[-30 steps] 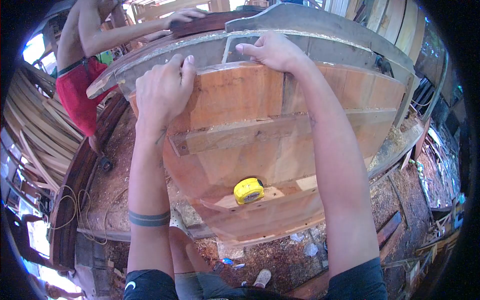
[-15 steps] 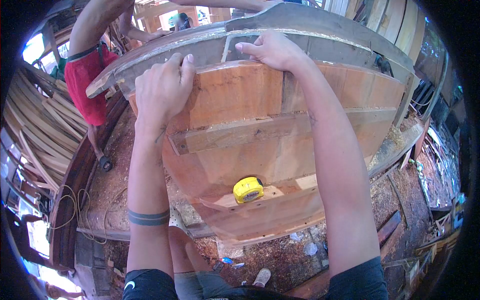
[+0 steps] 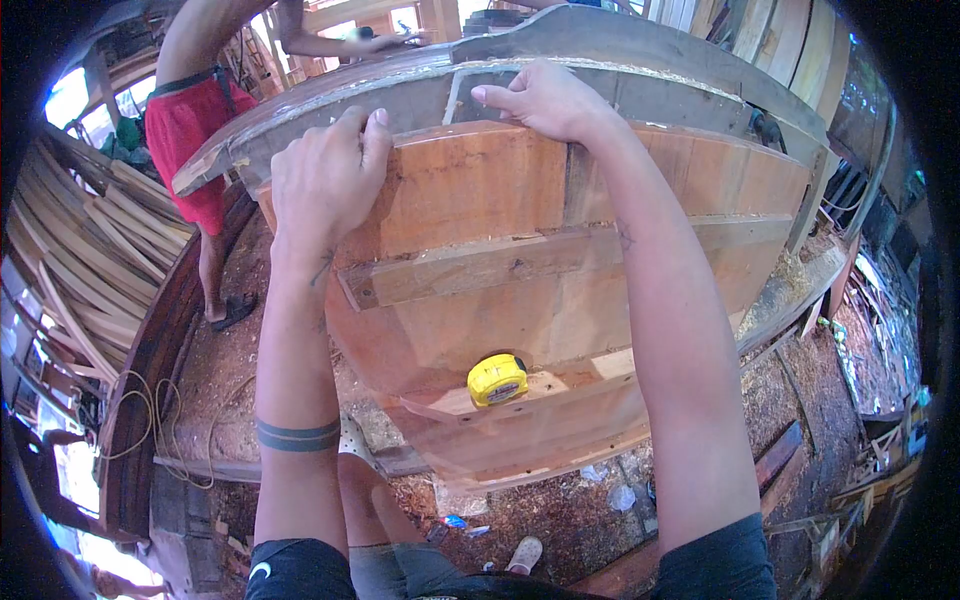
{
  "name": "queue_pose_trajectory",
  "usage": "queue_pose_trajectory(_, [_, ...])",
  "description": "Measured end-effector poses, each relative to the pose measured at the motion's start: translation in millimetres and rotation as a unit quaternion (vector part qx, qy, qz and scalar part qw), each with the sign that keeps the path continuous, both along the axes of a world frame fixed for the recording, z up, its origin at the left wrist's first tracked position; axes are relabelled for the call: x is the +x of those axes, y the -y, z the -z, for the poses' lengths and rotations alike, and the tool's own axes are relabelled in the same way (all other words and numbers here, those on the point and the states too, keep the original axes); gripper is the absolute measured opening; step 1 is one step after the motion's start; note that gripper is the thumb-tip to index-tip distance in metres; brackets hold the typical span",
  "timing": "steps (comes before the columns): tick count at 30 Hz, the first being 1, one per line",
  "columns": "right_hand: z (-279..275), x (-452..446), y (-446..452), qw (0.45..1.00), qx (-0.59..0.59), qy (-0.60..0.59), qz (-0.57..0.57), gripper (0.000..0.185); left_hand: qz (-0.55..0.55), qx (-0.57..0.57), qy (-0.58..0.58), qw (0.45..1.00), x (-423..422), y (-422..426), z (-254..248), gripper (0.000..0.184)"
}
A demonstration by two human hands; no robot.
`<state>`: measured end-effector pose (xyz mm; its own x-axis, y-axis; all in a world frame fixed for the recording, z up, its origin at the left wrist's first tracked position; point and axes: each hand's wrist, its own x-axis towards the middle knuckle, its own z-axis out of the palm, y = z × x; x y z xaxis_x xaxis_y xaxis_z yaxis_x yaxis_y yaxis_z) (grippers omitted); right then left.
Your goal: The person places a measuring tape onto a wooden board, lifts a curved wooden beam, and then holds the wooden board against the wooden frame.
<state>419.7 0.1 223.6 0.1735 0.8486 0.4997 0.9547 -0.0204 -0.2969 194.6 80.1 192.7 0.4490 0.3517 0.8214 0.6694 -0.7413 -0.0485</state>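
Observation:
My left hand point(image 3: 330, 172) is hooked over the top edge of a large wooden panel point(image 3: 475, 185), fingers bent down behind it. Farther right, my right hand point(image 3: 558, 103) grips the same edge, its thumb pointing left and most fingers hidden behind the wood. Two battens cross the panel's near face, an upper batten point(image 3: 490, 265) and a lower batten point(image 3: 590, 378). On the lower one rests a yellow tape measure point(image 3: 497, 380). Just beyond the panel runs a grey curved timber point(image 3: 415, 98) with wood shavings along it.
At the left, a person in red shorts point(image 3: 190, 135) leans over the far side of the timber. Long curved planks point(image 3: 80, 240) are stacked there, with a rope point(image 3: 155, 430) below. Shavings and scraps cover the floor point(image 3: 590, 540); more boards point(image 3: 785, 45) stand at upper right.
The person in red shorts has shifted right, with a foot and an outstretched arm moved along. My hands, the panel and the tape measure stay where they were.

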Motion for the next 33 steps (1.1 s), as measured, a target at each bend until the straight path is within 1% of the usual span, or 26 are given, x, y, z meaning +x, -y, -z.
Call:
queue_pose_trajectory(3, [0.2, -0.1, -0.9, 1.000, 0.001, -0.007, 0.004, 0.063, -0.011, -0.050, -0.019, 0.999, -1.1, 2.9, -2.8, 0.045])
queue_pose_trajectory(13, [-0.1, -0.3, -1.2, 1.000, -0.007, -0.017, 0.013, 0.062, -0.009, -0.058, -0.021, 0.998, -1.5, 3.7, -3.5, 0.044])
queue_pose_trajectory(16, [0.9, -0.1, -0.2, 1.000, 0.006, -0.012, -0.002, 0.062, -0.009, -0.062, -0.021, 0.998, -1.3, 4.2, -3.8, 0.043])
queue_pose_trajectory(25, [-0.3, -0.1, -1.0, 1.000, -0.007, -0.018, 0.015, 0.064, -0.012, -0.062, -0.024, 0.998, -1.6, 3.3, -4.1, 0.043])
queue_pose_trajectory(28, [1.6, 1.6, -4.8, 1.000, 0.016, -0.024, 0.010, 0.064, -0.015, -0.062, -0.026, 0.998, -1.4, 3.2, -4.1, 0.043])
queue_pose_trajectory(31, [0.1, 1.7, -2.5, 1.000, -0.009, -0.023, 0.007, 0.064, -0.016, -0.063, -0.024, 0.998, -1.0, 3.5, -4.1, 0.043])
queue_pose_trajectory(33, [0.4, 0.3, -1.6, 1.000, -0.003, -0.027, 0.005, 0.064, -0.017, -0.063, -0.023, 0.998, -1.0, 4.2, -4.2, 0.044])
